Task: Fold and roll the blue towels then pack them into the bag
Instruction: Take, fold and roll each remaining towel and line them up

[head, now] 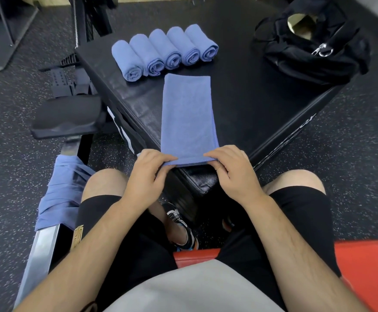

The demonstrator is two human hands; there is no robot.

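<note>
A blue towel point(187, 115), folded into a long strip, lies on the black padded box point(251, 91) and points away from me. My left hand point(147, 174) pinches its near left corner and my right hand point(235, 172) pinches its near right corner, with the near edge turned up slightly. Several rolled blue towels point(164, 51) sit side by side at the far left of the box. The black bag point(314, 41) stands open at the box's far right corner.
More unfolded blue towels point(60, 194) hang over a metal rail point(39, 248) by my left knee. A black bench pad point(66, 115) sits to the left. I sit on a red seat point(363, 266); speckled rubber floor surrounds the box.
</note>
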